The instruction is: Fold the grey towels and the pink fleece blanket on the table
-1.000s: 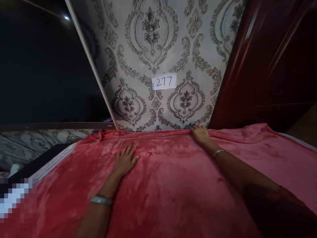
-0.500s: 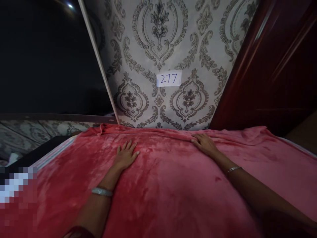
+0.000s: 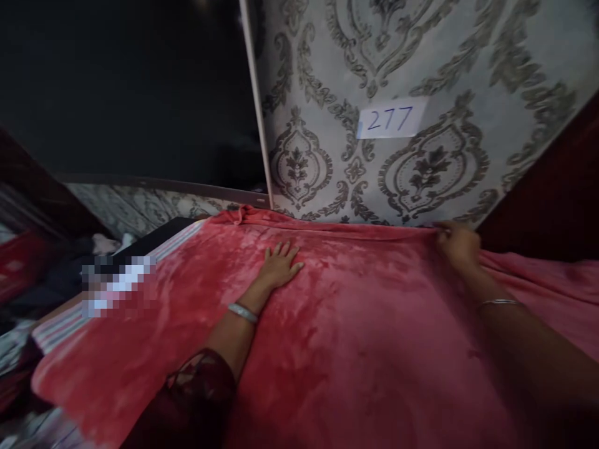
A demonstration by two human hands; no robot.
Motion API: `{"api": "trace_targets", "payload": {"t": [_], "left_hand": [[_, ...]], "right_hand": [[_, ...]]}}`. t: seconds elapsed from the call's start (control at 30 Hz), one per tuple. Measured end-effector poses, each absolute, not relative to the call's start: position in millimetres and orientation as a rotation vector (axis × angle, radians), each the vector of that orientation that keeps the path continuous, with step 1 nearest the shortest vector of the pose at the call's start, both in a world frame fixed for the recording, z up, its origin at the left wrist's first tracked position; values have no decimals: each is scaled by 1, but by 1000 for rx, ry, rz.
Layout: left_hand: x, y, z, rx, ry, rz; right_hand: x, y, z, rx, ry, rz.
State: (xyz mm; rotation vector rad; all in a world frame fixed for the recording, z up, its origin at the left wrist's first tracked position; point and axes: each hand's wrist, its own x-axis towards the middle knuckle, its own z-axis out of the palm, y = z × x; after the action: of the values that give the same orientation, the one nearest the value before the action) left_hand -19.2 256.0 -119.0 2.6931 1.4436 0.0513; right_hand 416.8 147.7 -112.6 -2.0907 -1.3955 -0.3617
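A plush red-pink blanket [image 3: 355, 299] covers the surface before me, its far edge folded and bunched along the wall. My left hand [image 3: 279, 265] lies flat on it with the fingers spread. At the far edge on the right, my right hand [image 3: 460, 244] pinches the rim of the blanket and holds it slightly raised. A crease runs from that raised spot toward me. Bracelets circle both wrists.
A large dark screen [image 3: 140, 93] stands at the back left. Behind the blanket rises patterned wallpaper [image 3: 309, 156] bearing a paper label [image 3: 392, 118] reading 277. Dark red wood panelling [image 3: 552, 187] borders the right. A striped sheet edge [image 3: 60, 327] shows at left, beside blurred clutter.
My right hand has gone from resting on the blanket to gripping and lifting its far edge. My left hand stays flat on the blanket. The view has turned left.
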Motion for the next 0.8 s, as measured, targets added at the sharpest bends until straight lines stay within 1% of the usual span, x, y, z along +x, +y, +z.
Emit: {"api": "trace_targets", "payload": {"t": [0.1, 0.2, 0.27, 0.33, 0.5, 0.7, 0.8], "left_hand": [[-20, 255, -121, 2670, 1421, 77], [-21, 254, -124, 2675, 1393, 117], [-22, 254, -126, 2683, 1386, 135], [-23, 253, -128, 2682, 1388, 142], [-26, 247, -131, 2684, 1368, 199], [-28, 242, -123, 2676, 1379, 178], [-53, 241, -115, 2669, 1393, 195]], "right_hand": [[393, 154, -125, -2005, -1513, -351], [329, 134, -155, -1955, -1866, -221], [288, 113, -176, -2038, -2002, -176], [263, 95, -191, -2094, -2047, -236], [263, 89, -202, -2058, -2080, -321], [272, 101, -204, -2032, -2060, -272], [274, 94, -210, -1972, -2057, -246]]}}
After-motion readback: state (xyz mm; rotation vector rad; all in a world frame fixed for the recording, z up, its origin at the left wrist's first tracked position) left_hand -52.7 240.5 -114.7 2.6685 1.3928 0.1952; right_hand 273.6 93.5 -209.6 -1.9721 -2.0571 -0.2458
